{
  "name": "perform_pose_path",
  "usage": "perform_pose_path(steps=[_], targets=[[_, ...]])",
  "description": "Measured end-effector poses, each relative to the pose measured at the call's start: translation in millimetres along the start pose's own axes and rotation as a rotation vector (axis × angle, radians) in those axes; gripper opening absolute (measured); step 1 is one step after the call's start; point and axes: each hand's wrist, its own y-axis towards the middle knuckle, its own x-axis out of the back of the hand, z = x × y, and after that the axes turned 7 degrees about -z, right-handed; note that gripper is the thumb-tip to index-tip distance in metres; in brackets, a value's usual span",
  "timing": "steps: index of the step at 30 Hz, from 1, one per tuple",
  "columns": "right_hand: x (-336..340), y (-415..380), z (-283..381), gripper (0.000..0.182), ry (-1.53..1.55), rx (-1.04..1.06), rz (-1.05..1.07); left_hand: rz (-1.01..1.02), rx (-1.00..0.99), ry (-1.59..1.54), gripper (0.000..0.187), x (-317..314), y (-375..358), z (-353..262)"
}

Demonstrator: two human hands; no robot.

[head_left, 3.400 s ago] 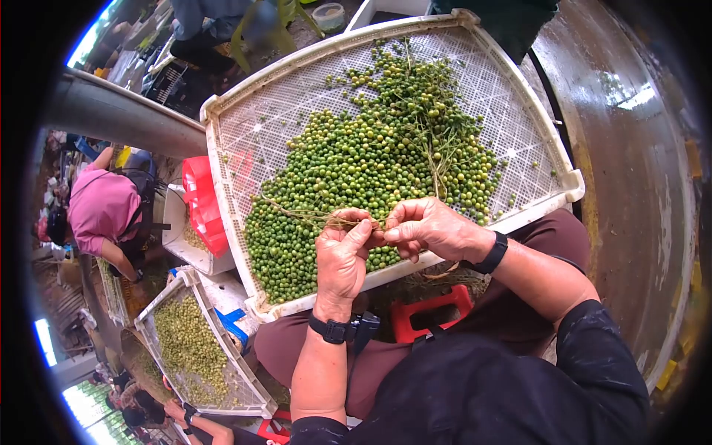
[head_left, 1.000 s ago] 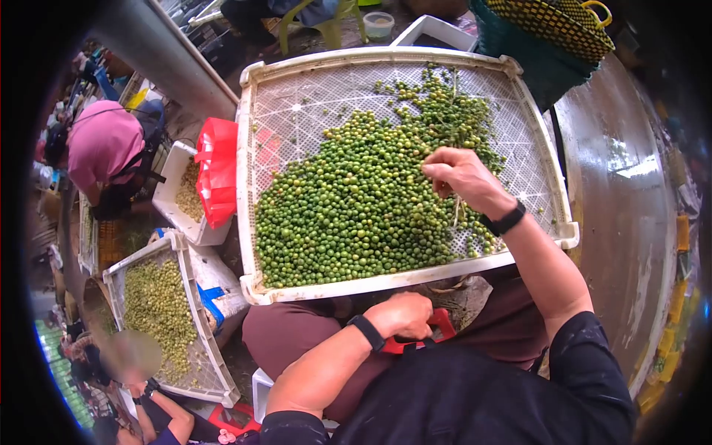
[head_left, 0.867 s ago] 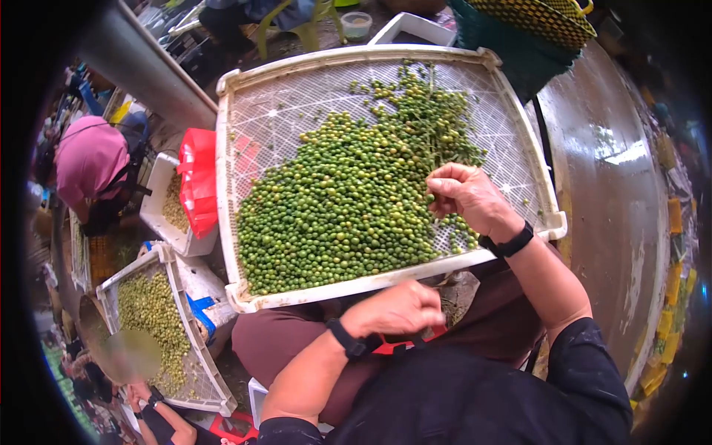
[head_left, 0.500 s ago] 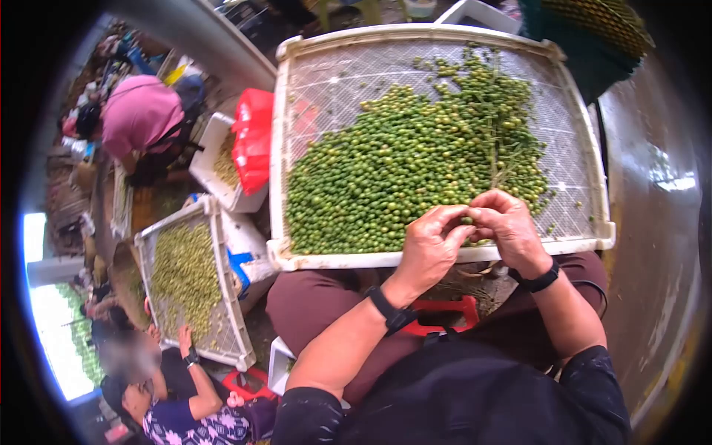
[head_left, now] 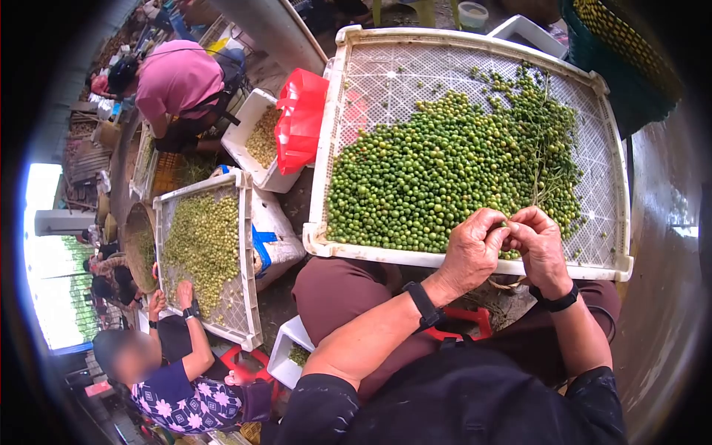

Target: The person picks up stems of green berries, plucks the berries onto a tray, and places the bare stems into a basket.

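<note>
A white mesh tray [head_left: 386,256] lies across my knees, bearing a broad heap of small round green fruits [head_left: 415,170]. Thin stalks [head_left: 547,178] are tangled among the fruits on the heap's right side. Over the near edge of the tray, my left hand [head_left: 473,248] and my right hand [head_left: 541,248] meet fingertip to fingertip. Both are closed in a pinch around one small green fruit [head_left: 505,224], mostly covered by the fingers. Each wrist carries a black band.
On the left, a person in a patterned top [head_left: 189,397] has both hands at another tray [head_left: 248,274] of paler fruits. Beyond, a person in pink [head_left: 182,78] bends down beside a white foam box [head_left: 245,137] and a red bag [head_left: 300,122]. A dark green basket [head_left: 615,67] stands far right.
The view has swung left, so the tray and my hands appear farther right. My fingers have drawn closer together around the fruit, which shows less. The person in pink has shifted posture slightly.
</note>
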Motion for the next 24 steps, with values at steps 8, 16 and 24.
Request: perform_pose_path(steps=[8,16,24], targets=[[3.2,-1.6,14.0,0.007,-0.088,-0.063,0.144,0.026,-0.112,0.294,0.012,24.1,16.6,7.1],[-16.4,-33.3,-12.1,0.012,-0.78,0.047,0.472,0.045,-0.099,0.476,0.029,55.8,26.3,6.5],[-9.3,-44.7,-35.8,0.012,-1.112,0.505,0.874,0.075,-0.093,0.688,0.012,68.0,32.2,6.0]])
